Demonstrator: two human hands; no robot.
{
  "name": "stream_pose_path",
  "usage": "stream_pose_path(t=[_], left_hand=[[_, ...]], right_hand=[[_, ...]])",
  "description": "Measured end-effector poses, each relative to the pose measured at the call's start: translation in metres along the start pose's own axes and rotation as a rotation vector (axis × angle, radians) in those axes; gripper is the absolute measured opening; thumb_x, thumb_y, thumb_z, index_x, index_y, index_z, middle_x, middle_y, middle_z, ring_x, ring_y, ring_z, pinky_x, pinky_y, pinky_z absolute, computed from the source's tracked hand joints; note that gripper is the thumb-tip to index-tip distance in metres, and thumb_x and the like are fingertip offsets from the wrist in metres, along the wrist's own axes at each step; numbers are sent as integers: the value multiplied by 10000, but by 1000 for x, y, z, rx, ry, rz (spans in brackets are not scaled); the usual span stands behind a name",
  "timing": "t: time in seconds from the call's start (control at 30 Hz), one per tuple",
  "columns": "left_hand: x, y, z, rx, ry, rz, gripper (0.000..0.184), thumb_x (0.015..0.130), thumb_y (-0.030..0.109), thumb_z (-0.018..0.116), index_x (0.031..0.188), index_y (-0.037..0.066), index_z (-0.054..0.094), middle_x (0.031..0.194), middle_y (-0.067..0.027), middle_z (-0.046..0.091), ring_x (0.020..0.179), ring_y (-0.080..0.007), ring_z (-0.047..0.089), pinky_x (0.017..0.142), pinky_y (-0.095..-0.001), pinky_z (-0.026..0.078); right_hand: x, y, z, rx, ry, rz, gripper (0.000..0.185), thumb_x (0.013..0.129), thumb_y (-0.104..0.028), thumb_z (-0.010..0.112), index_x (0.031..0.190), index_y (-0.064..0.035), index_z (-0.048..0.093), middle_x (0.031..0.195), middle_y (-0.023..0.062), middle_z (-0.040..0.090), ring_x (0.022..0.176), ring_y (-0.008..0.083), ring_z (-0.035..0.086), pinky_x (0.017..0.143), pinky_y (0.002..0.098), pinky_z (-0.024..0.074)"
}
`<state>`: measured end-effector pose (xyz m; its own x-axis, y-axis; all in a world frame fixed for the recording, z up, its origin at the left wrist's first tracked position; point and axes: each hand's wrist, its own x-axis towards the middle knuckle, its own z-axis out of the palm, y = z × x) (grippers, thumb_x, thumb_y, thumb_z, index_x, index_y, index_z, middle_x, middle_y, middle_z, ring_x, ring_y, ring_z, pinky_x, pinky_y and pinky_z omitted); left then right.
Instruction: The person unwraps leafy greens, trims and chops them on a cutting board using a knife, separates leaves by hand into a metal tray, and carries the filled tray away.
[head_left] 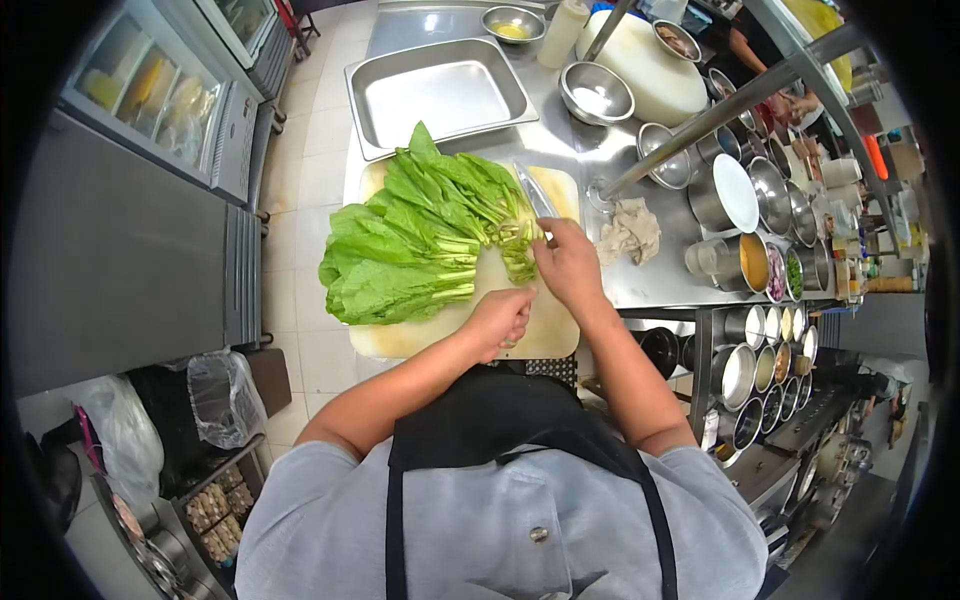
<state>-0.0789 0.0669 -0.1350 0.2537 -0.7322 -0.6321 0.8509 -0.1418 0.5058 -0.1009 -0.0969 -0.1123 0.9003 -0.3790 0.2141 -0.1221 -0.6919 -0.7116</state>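
Observation:
A large bunch of leafy greens [400,235] lies fanned out on a pale cutting board [400,342], leaves to the left and pale cut stem ends to the right. My right hand [568,262] is closed at the board's right side around the handle end of a knife [537,192]. The blade points away from me, beside the stem ends. Near the board's front edge, my left hand [500,322] is closed with its fingers curled in. Whatever may be inside that fist is hidden.
A steel tray [440,92] stands behind the board. To the right are a crumpled cloth [629,231], a steel bowl [597,92] and a shelf post [700,120]. Several pots and containers crowd the far right, including a white-topped pot [735,194]. Another person's hands [800,105] show at upper right.

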Motion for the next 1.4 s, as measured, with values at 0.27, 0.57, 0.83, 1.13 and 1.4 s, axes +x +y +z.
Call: stream_pose_path(t=[0.27, 0.57, 0.83, 1.13, 1.4], left_hand=[[-19, -29, -35, 339, 68, 148, 272, 999, 258, 551, 832, 43, 560, 611, 58, 384, 492, -46, 297, 434, -232, 241], [-27, -37, -46, 384, 64, -13, 231, 981, 234, 595, 818, 78, 542, 652, 60, 419, 512, -42, 304, 448, -220, 244], [-36, -36, -45, 359, 55, -26, 205, 974, 211, 595, 816, 95, 534, 678, 50, 455, 521, -38, 331, 451, -216, 253], [-34, -35, -47, 188, 38, -97, 174, 964, 189, 601, 838, 87, 538, 630, 56, 401, 498, -46, 329, 442, -217, 232], [-44, -50, -38, 103, 89, -23, 184, 960, 193, 615, 846, 68, 545, 605, 54, 413, 466, -46, 321, 420, -224, 221]], right_hand=[[-16, 13, -3, -335, -167, 259, 502, 815, -245, 708, 1205, 41, 574, 1092, 242, 618, 1058, 388, 600, 924, 441, 487], [-17, 24, 61, -193, 35, -180, 927, 730, -344, 801, 1412, 67, 326, 1431, 302, 337, 1328, 482, 328, 1125, 506, 297], [-11, 27, 65, -270, -58, -317, 720, 714, -360, 776, 1334, -111, 508, 1305, 205, 445, 1223, 390, 425, 1027, 493, 359], [9, 22, 61, -354, -127, -279, 582, 717, -418, 733, 1221, -149, 620, 1190, 159, 491, 1146, 343, 442, 931, 468, 380], [-56, 11, 15, -320, -123, -403, 579, 769, -273, 711, 1294, -90, 554, 1380, 221, 434, 1312, 401, 352, 1075, 502, 312]])
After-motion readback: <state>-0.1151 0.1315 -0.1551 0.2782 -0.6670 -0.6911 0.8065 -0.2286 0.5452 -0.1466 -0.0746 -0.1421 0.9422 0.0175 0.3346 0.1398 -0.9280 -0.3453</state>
